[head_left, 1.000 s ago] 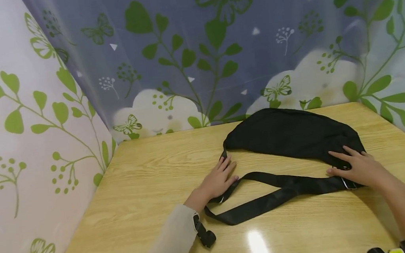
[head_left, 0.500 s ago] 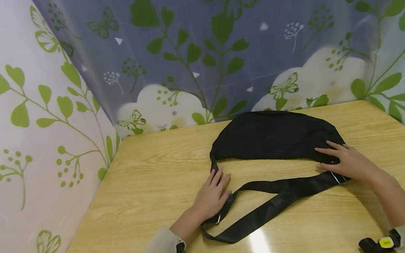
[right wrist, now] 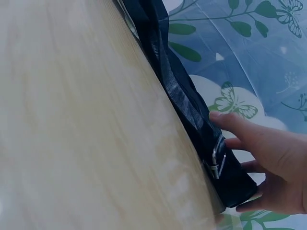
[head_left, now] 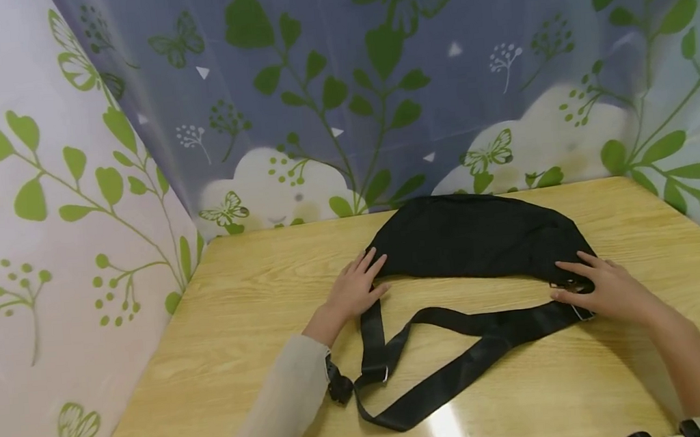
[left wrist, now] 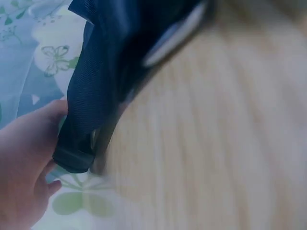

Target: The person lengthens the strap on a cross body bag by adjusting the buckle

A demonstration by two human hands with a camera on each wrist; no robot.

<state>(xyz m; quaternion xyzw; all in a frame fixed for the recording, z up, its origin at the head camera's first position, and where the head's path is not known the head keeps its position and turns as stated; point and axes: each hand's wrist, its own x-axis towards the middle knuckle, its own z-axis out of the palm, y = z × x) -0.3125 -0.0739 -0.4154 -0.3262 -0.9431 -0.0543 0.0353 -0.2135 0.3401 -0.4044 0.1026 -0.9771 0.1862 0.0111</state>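
"What's the container here?"

"A black waist bag (head_left: 469, 236). Its pouch (head_left: 437, 229) lies flat on the wood-grain table (head_left: 258, 308), its far edge near the printed backdrop (head_left: 295, 147). The cloth hides whatever the pouch may hold, so I can't tell its contents."

"And the strap?"

"The black webbing strap (head_left: 501, 330) lies on the near side of the pouch, looped and crossing itself. One metal slider (head_left: 385, 375) sits nearer the person than the pouch's left end; another metal buckle (head_left: 582, 312) is just beside its right end, under the right hand."

"Where are the fingers?"

"The left hand (head_left: 351, 290) rests at the pouch's left end, fingers spread and fairly straight, tips on the cloth, thumb apart from them above the strap. The right hand (head_left: 615, 290) lies over the pouch's right end, fingers spread too, tips on the cloth, thumb nearer the strap."

"Anything by the wrists?"

"A black wrist mount (head_left: 340, 387) shows at the cuff of the left sleeve (head_left: 284, 395), on the pouch's near side, left of the strap loop."
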